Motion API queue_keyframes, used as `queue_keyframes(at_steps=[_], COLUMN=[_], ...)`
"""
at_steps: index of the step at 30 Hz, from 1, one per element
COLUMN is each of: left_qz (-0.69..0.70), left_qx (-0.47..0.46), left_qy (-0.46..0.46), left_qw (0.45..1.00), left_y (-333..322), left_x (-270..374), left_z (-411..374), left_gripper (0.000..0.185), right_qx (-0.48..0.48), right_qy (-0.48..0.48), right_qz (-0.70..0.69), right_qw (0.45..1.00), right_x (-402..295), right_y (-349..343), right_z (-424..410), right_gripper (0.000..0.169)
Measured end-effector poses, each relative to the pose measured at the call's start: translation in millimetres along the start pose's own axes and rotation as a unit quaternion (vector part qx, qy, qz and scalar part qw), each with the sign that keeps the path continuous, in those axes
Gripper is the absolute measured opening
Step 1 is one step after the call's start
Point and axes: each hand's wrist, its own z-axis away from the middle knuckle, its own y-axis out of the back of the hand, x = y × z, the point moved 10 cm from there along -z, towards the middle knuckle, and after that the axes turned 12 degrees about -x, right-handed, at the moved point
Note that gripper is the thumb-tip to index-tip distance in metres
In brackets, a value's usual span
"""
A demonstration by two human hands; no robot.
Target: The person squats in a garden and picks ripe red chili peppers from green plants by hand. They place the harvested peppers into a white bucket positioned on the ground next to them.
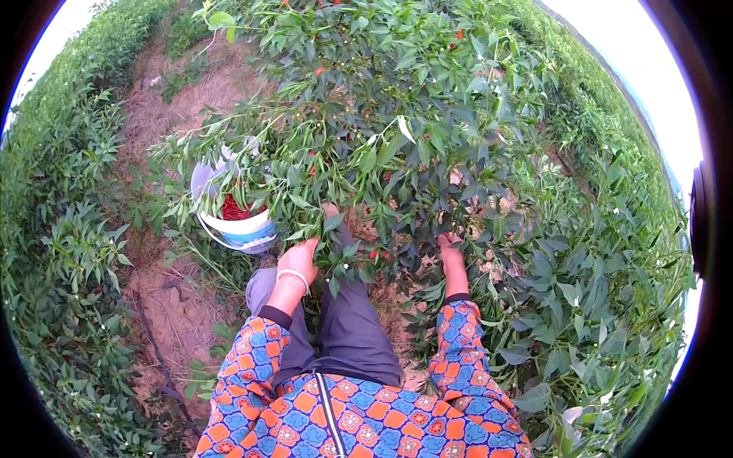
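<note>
My left hand (299, 262), with a pale bangle (293, 276) on the wrist, is closed around leafy stems of a chili pepper plant (378, 157). To the right, my right hand (449, 243) reaches low into the same foliage; leaves and shade hide its fingers, so its grip is unclear. Between the two hands hang a few red chili peppers (375, 253). A white and blue plastic bucket (249, 233) stands beyond my left hand, partly covered by drooping branches. Picked red chilies (233, 209) lie inside it.
Dense pepper plants (595, 275) crowd the right side, and another row (63, 257) runs along the left. Between the rows lies a reddish dirt path (172, 303) with a dark thin hose or stick (152, 338) on it. My legs (355, 320) are under the branches.
</note>
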Motion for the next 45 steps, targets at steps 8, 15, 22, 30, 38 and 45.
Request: queue_keyframes(at_steps=[8, 15, 22, 30, 38, 45], left_qz=[0.026, 0.042, 0.053, 0.092, 0.109, 0.09], left_qx=[0.007, 0.02, 0.026, 0.038, 0.014, 0.001], left_qy=[0.003, -0.013, -0.007, -0.019, -0.017, -0.016], left_qw=[1.0, 0.999, 0.998, 0.995, 0.994, 0.996], left_y=[1.0, 0.5, 4.1, 4.9, 3.3, 3.5], left_x=[-4.9, -3.2, -7.1, -12.4, -13.2, -14.0], left_z=[1.6, -1.8, 2.8, 4.0, 1.4, 1.6], left_gripper=[0.055, 0.055, 0.053, 0.048, 0.052, 0.052], right_qx=[-0.154, -0.148, -0.102, -0.08, -0.127, -0.134], right_qy=[-0.155, 0.128, 0.234, -0.106, -0.111, 0.016], right_qz=[-0.625, 0.108, 0.325, -0.151, -0.255, -0.097], right_qw=[0.75, 0.975, 0.91, 0.98, 0.952, 0.986], right_x=[-25.1, -95.3, -115.4, -7.3, -17.7, -48.8], right_y=[-77.4, -94.7, -136.9, -121.3, -119.1, -123.8], right_z=[38.7, 100.0, 101.3, 68.2, 94.5, 92.2], right_gripper=[0.024, 0.014, 0.023, 0.03, 0.026, 0.023])
